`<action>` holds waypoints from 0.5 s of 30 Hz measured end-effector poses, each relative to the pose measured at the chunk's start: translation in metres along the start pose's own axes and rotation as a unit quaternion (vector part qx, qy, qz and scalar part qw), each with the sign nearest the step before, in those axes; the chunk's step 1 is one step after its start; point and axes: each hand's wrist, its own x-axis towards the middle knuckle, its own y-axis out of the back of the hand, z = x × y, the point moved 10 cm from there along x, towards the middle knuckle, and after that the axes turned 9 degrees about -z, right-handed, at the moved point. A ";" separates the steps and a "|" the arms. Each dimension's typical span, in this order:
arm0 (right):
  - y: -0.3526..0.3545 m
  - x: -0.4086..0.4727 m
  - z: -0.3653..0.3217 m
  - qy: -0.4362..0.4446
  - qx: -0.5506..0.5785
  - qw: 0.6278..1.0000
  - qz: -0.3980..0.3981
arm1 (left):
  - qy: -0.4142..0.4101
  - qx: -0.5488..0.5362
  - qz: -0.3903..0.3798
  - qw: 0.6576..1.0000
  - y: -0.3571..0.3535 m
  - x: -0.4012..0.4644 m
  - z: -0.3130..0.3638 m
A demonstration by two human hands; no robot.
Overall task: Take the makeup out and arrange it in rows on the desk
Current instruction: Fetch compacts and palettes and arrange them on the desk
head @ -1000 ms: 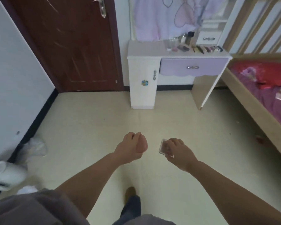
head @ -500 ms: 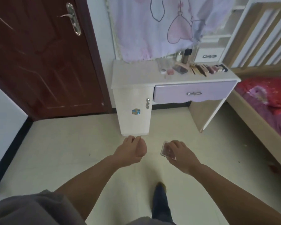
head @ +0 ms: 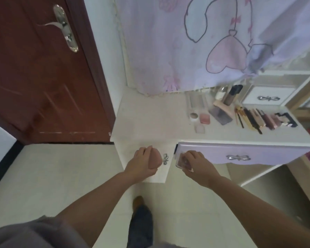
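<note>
White and lilac, the table (head: 150,120) stands against the wall under a hanging pale-purple cloth (head: 195,42) printed with hearts and bows, with a dark red door (head: 34,68) to its left. We stand just in front of it, both arms held out over the pale floor (head: 52,176).

Our left hand (head: 141,165) curls its grip around a rounded peach-pink makeup sponge (head: 155,161), which pokes out past the fingers in front of the table's white cabinet door. Our right hand (head: 197,164) pinches a small clear-lidded compact (head: 182,161) with reddish pans inside, held just at the left end of the lilac drawer (head: 240,154), whose front carries a silver bow handle (head: 238,157).

On the tabletop the makeup already lies laid out: a small round pot (head: 194,115), a pink square case (head: 204,118) and a pale one just in front of it, then a grey palette (head: 221,115), then a row of slim pencils and tubes (head: 254,119) side by side, running right to a black-edged item (head: 286,119). Behind them a dark-capped bottle (head: 232,95) stands upright.

We can read no brand, label or writing on any of it; the items are too small and blurred.
</note>
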 end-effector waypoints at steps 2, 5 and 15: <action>0.014 0.046 0.010 0.001 0.002 1.000 0.012 | -0.008 0.009 0.001 1.000 0.018 0.048 -0.008; 0.036 0.109 0.028 -0.020 0.019 1.000 0.009 | -0.018 0.012 -0.016 1.000 0.045 0.118 -0.015; 0.090 0.262 0.094 -0.041 0.010 0.999 -0.027 | -0.063 0.063 -0.090 0.992 0.087 0.301 0.010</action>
